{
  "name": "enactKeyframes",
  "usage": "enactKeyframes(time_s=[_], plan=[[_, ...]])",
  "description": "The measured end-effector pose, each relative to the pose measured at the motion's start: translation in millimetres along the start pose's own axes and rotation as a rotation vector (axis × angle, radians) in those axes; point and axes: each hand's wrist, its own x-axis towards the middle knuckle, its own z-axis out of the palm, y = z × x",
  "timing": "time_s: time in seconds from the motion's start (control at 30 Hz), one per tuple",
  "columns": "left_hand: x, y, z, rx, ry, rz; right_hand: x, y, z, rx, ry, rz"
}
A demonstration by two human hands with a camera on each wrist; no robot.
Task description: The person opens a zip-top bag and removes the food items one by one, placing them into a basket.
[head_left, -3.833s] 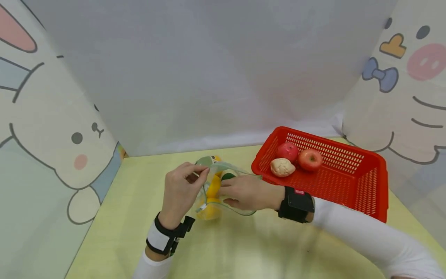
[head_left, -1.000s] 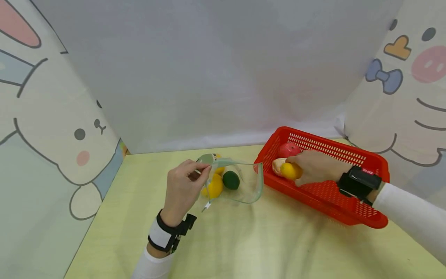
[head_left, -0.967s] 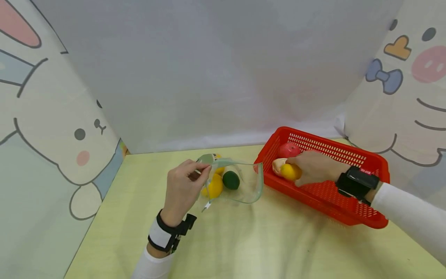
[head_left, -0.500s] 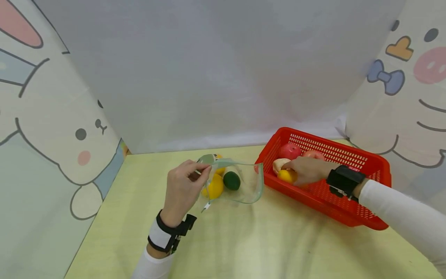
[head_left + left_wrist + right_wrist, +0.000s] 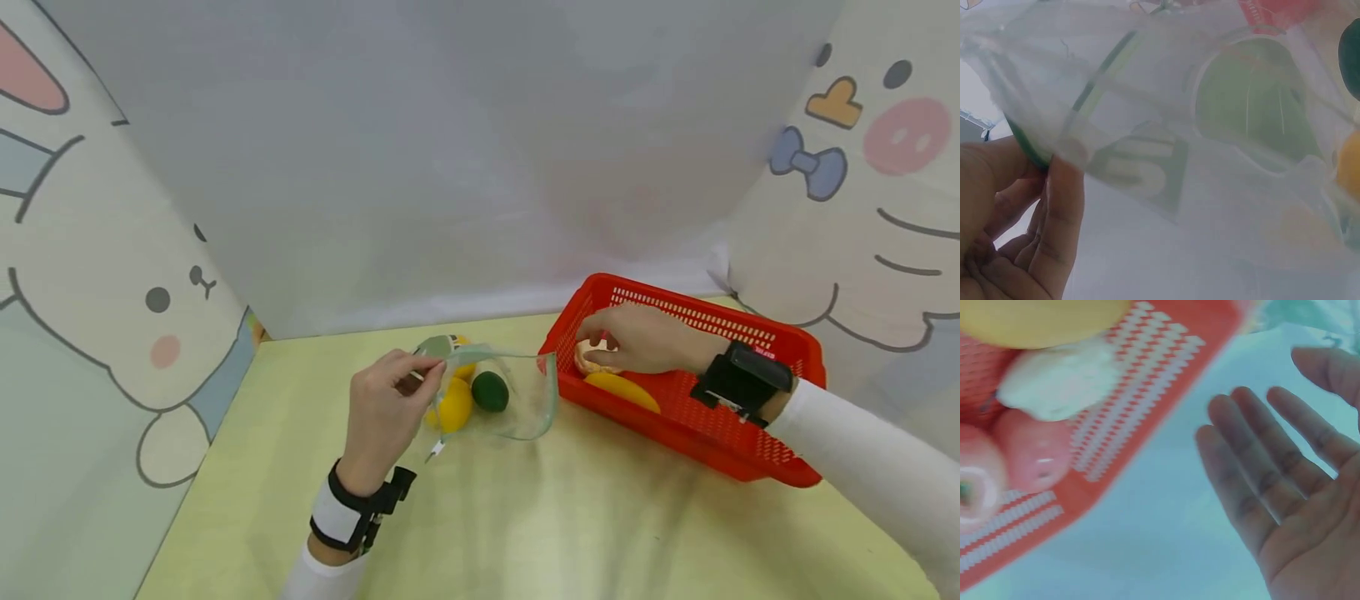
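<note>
Clear bag (image 5: 525,396) sits on the table (image 5: 465,517), its edge pinched between thumb and finger of your left hand (image 5: 386,408). Your right hand (image 5: 645,337) is over the red basket (image 5: 705,440) at the bag's two o'clock, fingers straight and apart, holding nothing. From that hand, the long yellow piece (image 5: 622,389) lies near six o'clock and the pale lumpy piece (image 5: 1060,378) near eight, both in the basket. Farther out at eight, a dark green piece (image 5: 490,392) and a round yellow piece (image 5: 454,406) appear to be inside the bag. You seem to be setting produce into the basket; the next move likely calls for lifting your right hand over the rim, back toward the bag.
</note>
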Motion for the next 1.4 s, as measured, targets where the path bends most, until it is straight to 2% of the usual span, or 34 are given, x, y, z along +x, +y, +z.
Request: enactKeyframes(time_s=[0.1, 0.2, 0.33, 0.43, 0.57, 0.7, 0.9, 1.0, 1.1, 1.23, 1.33, 1.4], plan=[[0.0, 0.1, 0.5, 0.002, 0.002, 0.0, -2, -34, -13, -0.01, 0.077, -0.052], [-0.1, -0.5, 0.3, 0.008, 0.002, 0.003, -3, -71, -19, -0.06, 0.116, -0.126], [0.4, -0.9, -0.4, 0.014, -0.001, 0.007, 2, -112, -12, -0.169, 0.106, -0.213], [0.4, -0.8, -0.3, 0.017, -0.004, 0.006, 9, -131, 1, -0.233, 0.063, -0.261], [-0.4, -1.0, 0.2, 0.025, -0.007, 0.002, 24, -138, 19, -0.274, -0.002, -0.317], [-0.2, -0.9, 0.0, 0.028, -0.012, 0.002, 41, -138, 34, -0.282, -0.031, -0.343], [1.4, -1.0, -0.1, 0.024, -0.015, 0.014, 70, -139, 51, -0.276, -0.092, -0.314], [2.1, -1.0, 0.1, 0.027, -0.011, 0.022, 83, -139, 60, -0.293, -0.08, -0.329], [1.9, -0.6, 0.4, 0.029, -0.007, 0.025, 95, -139, 70, -0.394, -0.055, -0.346], [0.2, 1.2, 1.2, 0.041, -0.007, 0.04, 109, -143, 83, -0.504, -0.158, -0.233], [-0.4, 2.5, 2.2, 0.053, -0.009, 0.052, 115, -145, 91, -0.482, -0.238, -0.135], [0.1, 2.8, 3.0, 0.052, -0.009, 0.049, 117, -144, 96, -0.47, -0.229, -0.153]])
